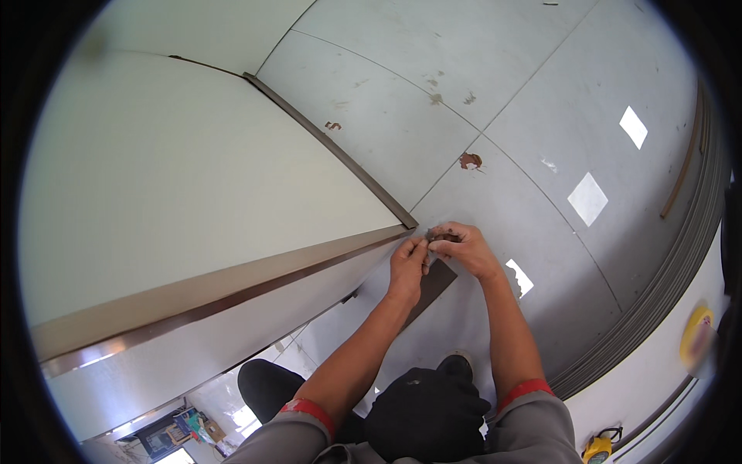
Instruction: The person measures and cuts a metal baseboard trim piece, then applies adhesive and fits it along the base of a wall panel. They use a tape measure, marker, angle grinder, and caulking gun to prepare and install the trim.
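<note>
Both hands meet in front of the body: left hand (410, 265) with fingers curled, right hand (462, 246) arched in from the other side, thumb and forefinger drawn narrow. Fingertips of the two are together or nearly so. A small dark piece (445, 237) appears to sit at the right fingers; too small to identify, and cannot tell whether either hand grips it firmly. Key relation: the corner of the white panel (209, 178) lies just ahead and slightly left of the joined fingertips; contact not resolvable. From that corner the dark edge strip (332, 151) has its long axis running forward and leftward, away from the hands, while the tan front edge strip (232, 282) runs left and back toward the wearer. The left hand is on the panel side and its wrist is nearer that front edge; the right hand stands over the floor (541, 255) side. Below and between the hands, a flat brown strip (434, 290) slants back-left, partly behind the left forearm. Well right of the right hand: stacked grey strips (657, 305).
</note>
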Available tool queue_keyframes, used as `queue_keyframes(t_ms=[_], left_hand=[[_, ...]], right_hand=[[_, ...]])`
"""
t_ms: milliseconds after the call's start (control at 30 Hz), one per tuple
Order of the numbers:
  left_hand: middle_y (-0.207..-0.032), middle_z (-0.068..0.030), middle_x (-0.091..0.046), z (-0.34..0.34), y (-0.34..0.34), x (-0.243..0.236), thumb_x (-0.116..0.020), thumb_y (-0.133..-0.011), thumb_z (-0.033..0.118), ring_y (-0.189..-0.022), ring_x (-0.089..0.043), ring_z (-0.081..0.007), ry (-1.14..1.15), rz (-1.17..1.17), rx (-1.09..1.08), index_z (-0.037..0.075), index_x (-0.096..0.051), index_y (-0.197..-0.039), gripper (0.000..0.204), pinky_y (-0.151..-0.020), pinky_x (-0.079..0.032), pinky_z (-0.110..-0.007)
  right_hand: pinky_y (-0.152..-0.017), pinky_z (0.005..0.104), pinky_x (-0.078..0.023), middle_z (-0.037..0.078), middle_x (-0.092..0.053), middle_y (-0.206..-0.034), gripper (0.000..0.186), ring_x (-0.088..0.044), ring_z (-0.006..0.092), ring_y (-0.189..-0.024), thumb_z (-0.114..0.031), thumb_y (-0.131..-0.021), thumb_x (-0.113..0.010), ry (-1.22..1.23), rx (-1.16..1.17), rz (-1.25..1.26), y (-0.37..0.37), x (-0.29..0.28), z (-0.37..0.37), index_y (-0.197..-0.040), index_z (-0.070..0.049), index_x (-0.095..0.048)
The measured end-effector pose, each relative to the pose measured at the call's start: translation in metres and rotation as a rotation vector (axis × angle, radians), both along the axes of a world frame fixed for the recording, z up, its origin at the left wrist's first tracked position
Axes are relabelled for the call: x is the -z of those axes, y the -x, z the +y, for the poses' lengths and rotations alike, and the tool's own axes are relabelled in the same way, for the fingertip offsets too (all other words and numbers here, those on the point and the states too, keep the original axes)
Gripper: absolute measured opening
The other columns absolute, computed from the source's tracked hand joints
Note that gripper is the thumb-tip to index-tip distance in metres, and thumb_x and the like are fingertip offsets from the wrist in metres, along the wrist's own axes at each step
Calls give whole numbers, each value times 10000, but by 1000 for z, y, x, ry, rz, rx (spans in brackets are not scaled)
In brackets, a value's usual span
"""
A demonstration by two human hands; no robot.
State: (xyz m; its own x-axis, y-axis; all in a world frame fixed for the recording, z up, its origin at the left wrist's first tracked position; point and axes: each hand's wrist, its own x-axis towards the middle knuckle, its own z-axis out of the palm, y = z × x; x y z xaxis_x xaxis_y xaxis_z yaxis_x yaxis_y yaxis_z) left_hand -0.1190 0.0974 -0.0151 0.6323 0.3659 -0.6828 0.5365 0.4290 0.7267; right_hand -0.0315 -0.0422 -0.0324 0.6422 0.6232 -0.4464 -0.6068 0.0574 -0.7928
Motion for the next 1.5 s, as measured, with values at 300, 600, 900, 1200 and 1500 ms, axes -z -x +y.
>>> queue_keyframes(t_ms=[300, 600, 900, 1200, 1500], left_hand=[[-825, -7, -612, 5, 23, 6, -657, -987, 224, -702, -558, -99, -248, 146, -3, 51, -700, -1142, 236, -602, -467, -264], [-875, -132, -622, 41, 82, 25, -714, -884, 171, -770, -627, -292, -874, 205, 465, 35, -585, -1005, 224, -736, -512, -408], [-962, -161, -560, 41, 85, 27, -708, -873, 134, -832, -588, -339, -912, 169, 517, 48, -512, -1026, 263, -757, -484, -457], [-947, -163, -558, 42, 85, 28, -708, -875, 108, -812, -583, -339, -922, 151, 529, 46, -504, -1022, 259, -747, -476, -460], [-930, -156, -551, 42, 84, 27, -709, -882, 115, -799, -581, -335, -909, 125, 524, 49, -498, -1002, 251, -736, -471, -453]], right_hand=[[-665, 268, -510, 30, -684, -887, 168, -627, 123, -749, -80, -848, -773, 158, 69, -387, 9, 6, 10, -993, -19, -714], [-714, 361, -565, 56, -682, -972, 217, -686, 263, -816, -106, -808, -791, 434, 176, -986, 19, 23, 38, -1012, -106, -718], [-679, 369, -563, 46, -668, -972, 224, -682, 261, -787, -116, -809, -785, 450, 197, -1040, 19, 30, 50, -1016, -119, -701], [-696, 374, -568, 57, -665, -979, 244, -684, 273, -804, -96, -803, -786, 402, 179, -995, 15, 28, 52, -1032, -112, -701], [-690, 377, -575, 59, -677, -977, 242, -690, 286, -799, -95, -797, -792, 383, 158, -995, 11, 27, 53, -1022, -104, -704]])
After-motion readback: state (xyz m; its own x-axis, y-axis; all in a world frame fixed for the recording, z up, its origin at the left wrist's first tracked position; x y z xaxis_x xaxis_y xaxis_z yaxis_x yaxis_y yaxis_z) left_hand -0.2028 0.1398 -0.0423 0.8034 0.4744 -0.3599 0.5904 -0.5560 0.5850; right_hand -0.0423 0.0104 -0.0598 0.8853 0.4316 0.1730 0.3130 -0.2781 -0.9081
